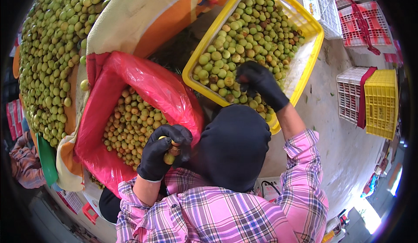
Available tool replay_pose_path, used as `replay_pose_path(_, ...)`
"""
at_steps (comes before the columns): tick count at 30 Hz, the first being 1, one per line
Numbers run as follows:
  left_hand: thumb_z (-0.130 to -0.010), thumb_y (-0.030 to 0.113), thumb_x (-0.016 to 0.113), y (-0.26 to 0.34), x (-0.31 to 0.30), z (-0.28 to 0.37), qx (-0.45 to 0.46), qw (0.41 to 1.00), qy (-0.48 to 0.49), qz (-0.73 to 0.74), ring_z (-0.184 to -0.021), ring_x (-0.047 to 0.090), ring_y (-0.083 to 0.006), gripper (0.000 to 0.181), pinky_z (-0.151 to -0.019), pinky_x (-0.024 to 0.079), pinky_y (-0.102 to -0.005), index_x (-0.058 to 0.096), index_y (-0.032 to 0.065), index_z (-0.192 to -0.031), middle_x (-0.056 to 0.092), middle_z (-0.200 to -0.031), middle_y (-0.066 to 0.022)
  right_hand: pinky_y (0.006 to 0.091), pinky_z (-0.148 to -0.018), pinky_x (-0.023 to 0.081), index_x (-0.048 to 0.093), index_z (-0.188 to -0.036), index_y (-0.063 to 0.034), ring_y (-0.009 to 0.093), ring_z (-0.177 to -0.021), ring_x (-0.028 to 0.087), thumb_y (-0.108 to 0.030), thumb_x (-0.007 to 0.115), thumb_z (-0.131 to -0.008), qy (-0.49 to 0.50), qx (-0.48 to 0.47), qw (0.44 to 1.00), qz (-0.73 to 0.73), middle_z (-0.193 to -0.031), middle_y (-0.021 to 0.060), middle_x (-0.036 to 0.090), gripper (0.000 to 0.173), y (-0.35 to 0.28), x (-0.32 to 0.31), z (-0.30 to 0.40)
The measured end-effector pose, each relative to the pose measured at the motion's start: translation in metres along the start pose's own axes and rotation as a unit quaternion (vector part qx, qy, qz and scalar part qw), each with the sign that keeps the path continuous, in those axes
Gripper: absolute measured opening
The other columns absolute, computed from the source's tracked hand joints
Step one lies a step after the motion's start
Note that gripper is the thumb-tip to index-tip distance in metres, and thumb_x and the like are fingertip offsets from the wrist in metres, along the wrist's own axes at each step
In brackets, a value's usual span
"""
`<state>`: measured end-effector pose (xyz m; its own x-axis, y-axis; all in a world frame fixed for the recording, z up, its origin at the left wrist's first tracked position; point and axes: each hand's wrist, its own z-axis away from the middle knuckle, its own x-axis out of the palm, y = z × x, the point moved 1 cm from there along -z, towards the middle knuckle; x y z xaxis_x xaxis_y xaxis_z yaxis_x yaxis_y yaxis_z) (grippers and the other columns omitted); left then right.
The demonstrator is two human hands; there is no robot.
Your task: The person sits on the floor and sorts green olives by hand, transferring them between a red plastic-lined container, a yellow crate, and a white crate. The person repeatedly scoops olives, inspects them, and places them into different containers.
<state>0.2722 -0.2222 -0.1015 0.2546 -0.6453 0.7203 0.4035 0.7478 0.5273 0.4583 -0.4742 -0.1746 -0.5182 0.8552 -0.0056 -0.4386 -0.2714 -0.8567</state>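
Note:
Gloved in black, my left hand (pixel 166 146) holds several small round fruits (pixel 169 158), green and brown, that look like jujubes. It is above the near right side of a container lined with a pink-red plastic bag (pixel 183 94), which holds many yellowish-brown fruits (pixel 134 122). My right hand (pixel 261 83), in a black glove too, reaches over the near part of a yellow plastic crate (pixel 310 60). Green and browned fruits (pixel 241 42) fill much of that crate. The right fingers are curled among the fruits; whether they grip one is hidden.
A large heap of green fruits (pixel 55 47) lies at left on a patterned blanket (pixel 114 30). Several crates, white (pixel 321 11) and yellow (pixel 380 104), stand at right on the concrete floor (pixel 321 105). A rounded dark cloth shape (pixel 235 148) rises between my arms. A person's sleeve (pixel 27 168) shows at far left.

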Motion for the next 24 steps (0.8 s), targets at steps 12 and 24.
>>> replay_pose_path(12, -0.085, 0.026, 0.059, -0.002, -0.001, -0.001, 0.019, 1.000, -0.007, -0.008, -0.059, 0.057, -0.0201, 0.022, -0.050, 0.045, -0.0259, 0.055, 0.0040, -0.086, 0.056, -0.090, -0.0162, 0.0434, -0.058, 0.050, 0.068, -0.078, -0.0062, 0.034, -0.070, 0.065, -0.013, 0.058, -0.073, -0.063, -0.264, 0.776, 0.569, -0.077, 0.0151, 0.066, 0.013, -0.012, 0.069, -0.044)
replay_pose_path(24, -0.084, 0.024, 0.061, 0.010, 0.010, -0.002, -0.024, 0.999, -0.037, 0.009, -0.073, 0.063, -0.0233, 0.029, -0.060, 0.050, -0.0298, 0.060, -0.0002, -0.099, 0.061, -0.095, -0.0183, 0.0281, -0.076, 0.047, 0.064, -0.101, -0.0055, 0.012, -0.084, 0.060, -0.026, 0.065, -0.087, -0.152, -0.228, 0.957, 0.098, -0.088, 0.0023, 0.064, 0.025, -0.100, 0.077, 0.019)
